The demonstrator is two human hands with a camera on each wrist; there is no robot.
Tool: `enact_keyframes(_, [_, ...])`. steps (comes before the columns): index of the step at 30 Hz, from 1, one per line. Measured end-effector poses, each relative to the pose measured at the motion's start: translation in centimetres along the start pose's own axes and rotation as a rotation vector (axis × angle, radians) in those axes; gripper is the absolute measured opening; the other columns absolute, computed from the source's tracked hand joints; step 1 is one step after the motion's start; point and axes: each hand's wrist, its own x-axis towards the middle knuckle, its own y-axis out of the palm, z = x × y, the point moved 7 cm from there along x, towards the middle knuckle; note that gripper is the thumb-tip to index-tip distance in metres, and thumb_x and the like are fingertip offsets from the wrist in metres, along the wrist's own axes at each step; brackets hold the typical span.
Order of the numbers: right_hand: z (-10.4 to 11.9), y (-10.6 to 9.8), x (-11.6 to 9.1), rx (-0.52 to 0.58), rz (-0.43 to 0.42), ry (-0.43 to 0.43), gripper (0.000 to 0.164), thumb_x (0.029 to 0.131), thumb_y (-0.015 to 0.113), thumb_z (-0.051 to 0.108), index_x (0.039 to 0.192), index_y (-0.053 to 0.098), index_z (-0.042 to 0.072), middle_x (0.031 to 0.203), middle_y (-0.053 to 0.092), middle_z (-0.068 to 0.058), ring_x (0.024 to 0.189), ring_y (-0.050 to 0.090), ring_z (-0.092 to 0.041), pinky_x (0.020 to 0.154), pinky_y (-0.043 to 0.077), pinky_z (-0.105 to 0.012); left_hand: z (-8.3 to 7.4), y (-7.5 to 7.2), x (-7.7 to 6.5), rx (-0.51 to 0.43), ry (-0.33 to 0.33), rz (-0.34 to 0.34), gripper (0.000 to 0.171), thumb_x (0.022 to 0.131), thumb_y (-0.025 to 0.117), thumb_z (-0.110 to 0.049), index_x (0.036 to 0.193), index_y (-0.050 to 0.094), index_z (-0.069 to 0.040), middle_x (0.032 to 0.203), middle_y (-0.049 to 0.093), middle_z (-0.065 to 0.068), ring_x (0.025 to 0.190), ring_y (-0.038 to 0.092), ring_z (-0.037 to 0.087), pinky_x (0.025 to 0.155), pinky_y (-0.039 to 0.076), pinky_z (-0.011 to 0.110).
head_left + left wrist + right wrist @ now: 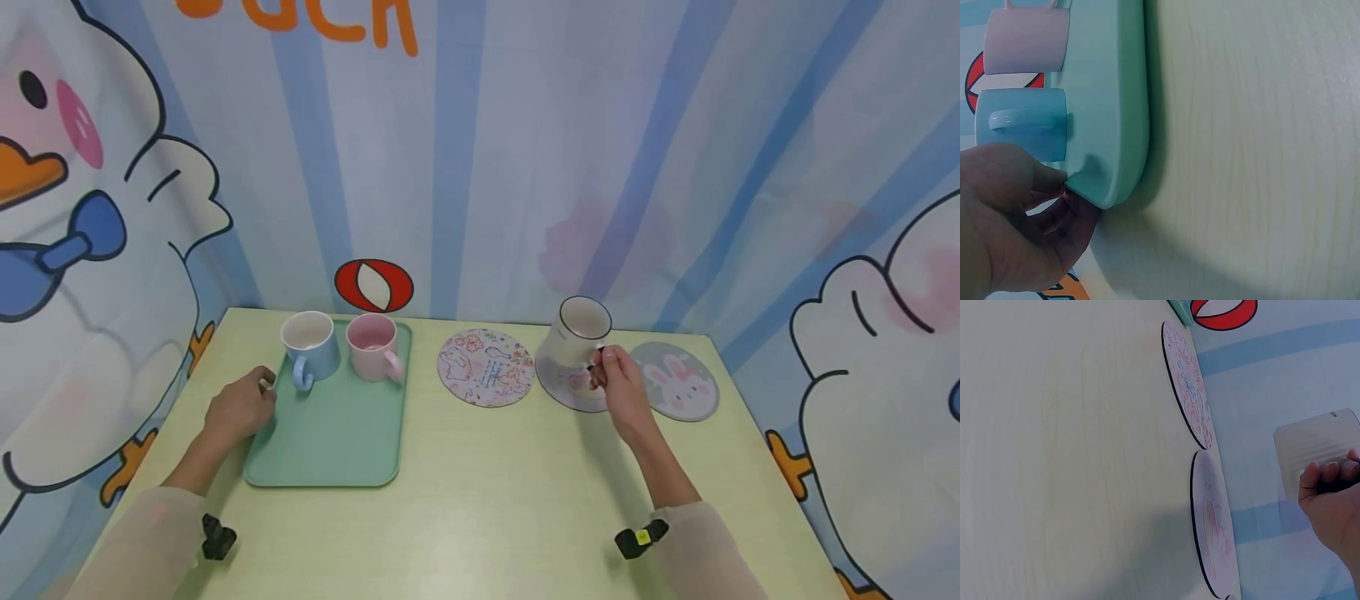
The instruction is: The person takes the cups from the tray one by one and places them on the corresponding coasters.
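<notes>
My right hand (621, 390) grips the handle of a white mug with a dark rim (576, 333). In the right wrist view that mug (1316, 444) hangs above the table, apart from the round lilac coaster (1215, 525). At the left, my left hand (242, 404) holds the edge of a green tray (330, 442). Thumb and fingers pinch the tray's rim (1132, 125) in the left wrist view. On the tray stand a blue mug (318, 350) and a pink mug (372, 354), both upright, near its far end.
A floral round coaster (486, 368) lies between the tray and the lilac coaster. To the right is a grey coaster with a bunny (678, 383), partly behind my right hand. A striped cartoon cloth (510, 167) rises behind the pale wooden table (480, 517).
</notes>
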Motion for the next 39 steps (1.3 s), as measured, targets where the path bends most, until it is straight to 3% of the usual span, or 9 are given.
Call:
enact_keyframes(7, [0.1, -1.5, 0.1, 0.029, -0.026, -0.021, 0.044, 0.118, 0.032, 0.025, 0.109, 0.041, -0.018, 0.077, 0.031, -0.007, 0.074, 0.036, -0.023, 0.070, 0.044, -0.027, 0.1, 0.1, 0.0, -0.004, 0.002, 0.002, 0.034, 0.106, 0.047, -0.014, 0.132, 0.052, 0.008, 0.111, 0.067, 0.028, 0.086, 0.065, 0.036, 0.075, 0.050, 0.053])
enact_keyframes(25, [-0.2, -5.0, 0.3, 0.037, -0.102, 0.036, 0.050, 0.117, 0.033, 0.032, 0.113, 0.039, -0.017, 0.080, 0.030, -0.006, 0.076, 0.034, -0.021, 0.071, 0.043, -0.026, 0.2, 0.1, 0.1, -0.006, -0.001, 0.013, 0.034, 0.106, 0.047, -0.014, 0.133, 0.051, 0.008, 0.111, 0.067, 0.028, 0.086, 0.066, 0.036, 0.074, 0.050, 0.052])
enact_keyframes(35, [-0.6, -7.2, 0.3, 0.088, -0.161, 0.065, 0.038, 0.117, 0.035, 0.028, 0.108, 0.044, -0.008, 0.083, 0.036, -0.003, 0.077, 0.037, -0.017, 0.072, 0.043, -0.028, 0.2, 0.1, 0.2, -0.005, -0.008, 0.018, 0.034, 0.106, 0.047, -0.013, 0.132, 0.052, 0.008, 0.109, 0.067, 0.027, 0.086, 0.066, 0.036, 0.074, 0.051, 0.052])
enact_keyframes(39, [-0.7, -8.0, 0.2, 0.079, -0.174, 0.073, 0.040, 0.117, 0.035, 0.027, 0.108, 0.044, -0.010, 0.081, 0.034, -0.003, 0.076, 0.035, -0.017, 0.070, 0.043, -0.028, 0.2, 0.1, 0.2, -0.008, -0.005, 0.017, 0.034, 0.106, 0.047, -0.013, 0.132, 0.052, 0.008, 0.109, 0.067, 0.027, 0.086, 0.066, 0.036, 0.074, 0.050, 0.052])
